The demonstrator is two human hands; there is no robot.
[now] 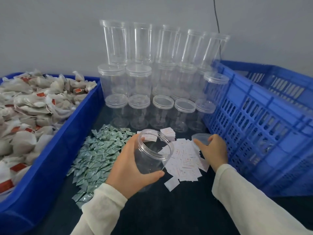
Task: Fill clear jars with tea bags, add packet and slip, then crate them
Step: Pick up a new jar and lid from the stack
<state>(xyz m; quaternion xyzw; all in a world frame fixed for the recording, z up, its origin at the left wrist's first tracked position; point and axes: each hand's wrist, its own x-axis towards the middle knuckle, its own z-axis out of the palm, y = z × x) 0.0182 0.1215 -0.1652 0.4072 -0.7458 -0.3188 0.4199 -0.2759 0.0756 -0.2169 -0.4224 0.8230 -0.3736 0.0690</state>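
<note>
my two cream sleeves (105,206) come in from the bottom. my left hand (130,168) is wrapped around one open jar (152,153), with my thumb across its front and my other fingers behind it. the jar is up off the dark table (177,214), between the packets and the slips. it is tipped, so its long way runs from low near me to high and away, and its open mouth points up and away. nothing is inside it.

my right hand (211,150) has its fingers curled on one clear lid (201,138), which sits at the far edge of the slips.

there is one pile of green packets (96,156), too many to count, and one heap of white slips (184,160). one blue tub (50,150) on my left is full of tea bags (30,106). one blue crate (264,126) is on my right. clear jars (152,78) with lids stand in three levels at the back; the front row has five.
</note>
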